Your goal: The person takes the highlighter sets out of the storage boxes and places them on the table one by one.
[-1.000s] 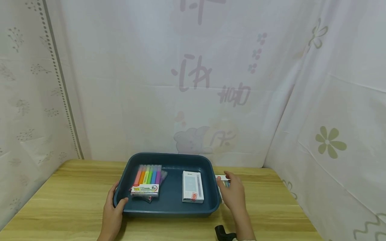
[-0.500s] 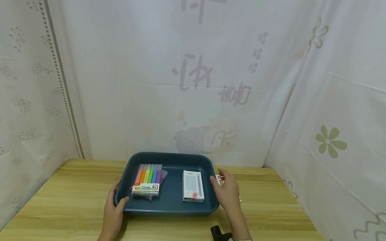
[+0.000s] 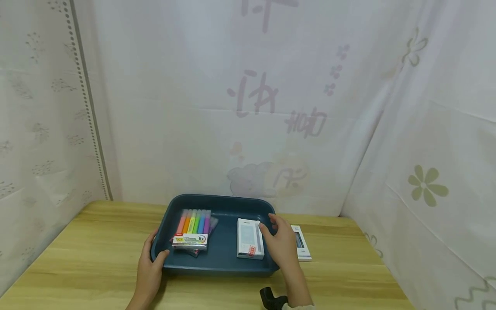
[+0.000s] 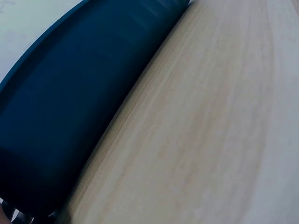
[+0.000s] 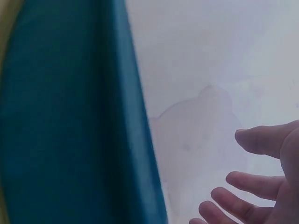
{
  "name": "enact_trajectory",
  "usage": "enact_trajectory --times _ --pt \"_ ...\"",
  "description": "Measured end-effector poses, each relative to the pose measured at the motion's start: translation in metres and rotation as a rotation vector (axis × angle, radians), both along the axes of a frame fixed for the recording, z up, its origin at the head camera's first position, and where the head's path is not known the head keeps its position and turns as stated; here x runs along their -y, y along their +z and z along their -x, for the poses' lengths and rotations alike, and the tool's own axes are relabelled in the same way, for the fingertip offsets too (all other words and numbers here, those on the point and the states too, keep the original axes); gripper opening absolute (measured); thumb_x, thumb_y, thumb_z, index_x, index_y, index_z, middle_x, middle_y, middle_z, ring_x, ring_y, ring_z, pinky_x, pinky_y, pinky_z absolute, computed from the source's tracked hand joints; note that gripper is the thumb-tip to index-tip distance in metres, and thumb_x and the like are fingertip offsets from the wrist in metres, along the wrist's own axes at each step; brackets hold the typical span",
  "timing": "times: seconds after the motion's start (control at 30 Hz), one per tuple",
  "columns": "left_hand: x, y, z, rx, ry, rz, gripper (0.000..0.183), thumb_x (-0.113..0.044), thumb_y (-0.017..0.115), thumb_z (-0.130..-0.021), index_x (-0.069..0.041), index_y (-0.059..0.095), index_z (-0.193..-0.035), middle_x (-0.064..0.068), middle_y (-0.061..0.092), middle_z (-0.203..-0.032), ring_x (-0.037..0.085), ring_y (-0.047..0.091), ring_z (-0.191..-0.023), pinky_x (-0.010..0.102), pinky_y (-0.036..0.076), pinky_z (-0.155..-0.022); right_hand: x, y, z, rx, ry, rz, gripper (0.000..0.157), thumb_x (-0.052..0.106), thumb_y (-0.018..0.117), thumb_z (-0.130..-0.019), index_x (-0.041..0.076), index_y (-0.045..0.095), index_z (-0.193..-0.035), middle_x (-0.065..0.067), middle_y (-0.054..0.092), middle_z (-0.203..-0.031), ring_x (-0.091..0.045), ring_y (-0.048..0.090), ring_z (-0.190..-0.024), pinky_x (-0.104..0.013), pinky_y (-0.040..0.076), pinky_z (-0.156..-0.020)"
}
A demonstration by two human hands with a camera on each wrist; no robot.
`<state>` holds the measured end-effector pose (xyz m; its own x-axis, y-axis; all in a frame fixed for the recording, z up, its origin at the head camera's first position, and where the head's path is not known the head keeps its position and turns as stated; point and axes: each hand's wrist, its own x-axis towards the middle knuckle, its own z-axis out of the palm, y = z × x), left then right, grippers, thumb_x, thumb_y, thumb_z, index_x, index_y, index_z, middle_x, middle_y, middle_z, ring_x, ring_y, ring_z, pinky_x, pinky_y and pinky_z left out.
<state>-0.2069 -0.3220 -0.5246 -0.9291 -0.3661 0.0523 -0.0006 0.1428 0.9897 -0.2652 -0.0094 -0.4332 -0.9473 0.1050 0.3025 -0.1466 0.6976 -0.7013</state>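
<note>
A dark blue plastic bin (image 3: 221, 259) stands on the wooden table. My left hand (image 3: 150, 272) grips its left rim near the front corner, the thumb over the edge and the fingers along the outside. By the right rim hovers my right hand (image 3: 284, 246), its fingers spread and slightly bent, holding nothing; the right wrist view also shows this hand (image 5: 264, 186) with its fingers apart. Inside the bin, a clear pack of coloured highlighters (image 3: 195, 223) lies at the left over another pack, mostly covered. A white box (image 3: 249, 239) with a red sticker lies at the bin's right.
On the table (image 3: 341, 275), just right of the bin, lies a flat white packet (image 3: 304, 249), partly hidden behind my right hand. A black device (image 3: 272, 299) sits at my right wrist. Printed white curtains (image 3: 186, 129) close off the back and sides.
My right hand has moved left, from above the packet on the table to the bin's right rim, uncovering part of that packet. The left hand keeps its grip on the bin.
</note>
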Motion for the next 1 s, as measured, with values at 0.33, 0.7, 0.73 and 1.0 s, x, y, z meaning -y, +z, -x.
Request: enact_trajectory --times 0.33,0.7,0.73,1.0 --pt "-0.001 0.001 0.003 0.010 -0.009 0.012 0.070 -0.011 0.052 -0.098 -0.017 0.023 -0.161 0.018 0.028 -0.164 0.032 0.032 -0.145 0.008 0.030 -0.102 0.005 -0.006 0.004 0.027 0.031 0.068 0.046 0.029 0.069 -0.095 0.005 0.063 -0.135 -0.016 0.065 -0.128 -0.034 0.063 -0.114 -0.052 0.053 -0.094" --pt "-0.001 0.002 0.003 0.034 -0.001 -0.001 0.072 -0.008 0.052 -0.097 -0.017 0.021 -0.162 0.017 0.024 -0.167 0.034 0.025 -0.149 0.048 0.024 -0.122 0.011 -0.024 0.010 0.072 0.045 -0.039 0.056 0.030 0.071 -0.092 0.001 0.058 -0.138 -0.024 0.060 -0.130 -0.040 0.061 -0.116 -0.056 0.051 -0.093" --pt "-0.001 0.002 0.003 0.039 0.002 0.002 0.072 -0.008 0.052 -0.097 -0.018 0.022 -0.162 0.016 0.024 -0.167 0.032 0.026 -0.149 0.043 0.025 -0.122 0.012 -0.026 0.010 0.084 0.045 -0.051 0.058 0.031 0.071 -0.092 0.000 0.057 -0.139 -0.025 0.059 -0.132 -0.041 0.061 -0.117 -0.057 0.051 -0.095" --pt "-0.001 0.004 0.001 0.042 0.009 0.002 0.072 -0.009 0.051 -0.097 -0.018 0.022 -0.162 0.016 0.024 -0.167 0.032 0.026 -0.149 0.055 0.023 -0.122 0.019 -0.033 0.011 0.127 0.031 -0.075 0.065 0.033 0.074 -0.090 -0.001 0.053 -0.141 -0.028 0.054 -0.138 -0.046 0.058 -0.123 -0.061 0.049 -0.098"
